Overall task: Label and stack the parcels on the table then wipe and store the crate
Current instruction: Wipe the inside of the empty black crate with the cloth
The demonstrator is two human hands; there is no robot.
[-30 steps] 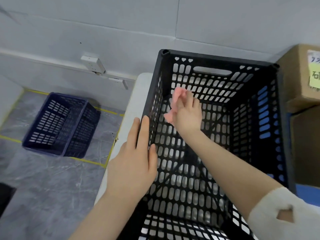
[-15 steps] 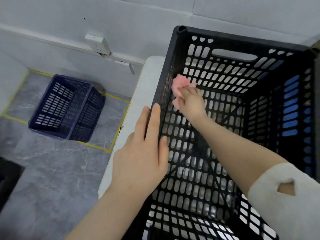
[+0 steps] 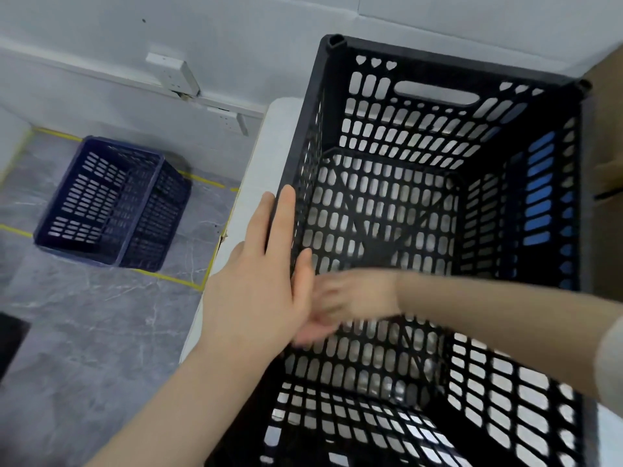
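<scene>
A black perforated crate [image 3: 438, 106] stands on the white table [image 3: 266, 156], seen from above. My left hand [image 3: 259, 284] rests flat on the crate's left rim, fingers straight along the wall and thumb just inside. Inside the crate, my right hand [image 3: 350, 298] is motion-blurred against the left wall, right beside my left thumb. It holds a pink cloth [image 3: 312, 333], which shows only as a pinkish smear below the fingers. A brown cardboard parcel [image 3: 608, 106] shows at the right edge, behind the crate.
A dark blue crate [image 3: 111, 203] sits on the grey floor at the left, inside yellow tape lines. A white cable duct with sockets [image 3: 178, 75] runs along the wall. The table's left edge lies directly under my left wrist.
My right hand swept the cloth down the crate's left inner wall, from near the far corner toward me. It is now beside my left hand, which stayed on the rim.
</scene>
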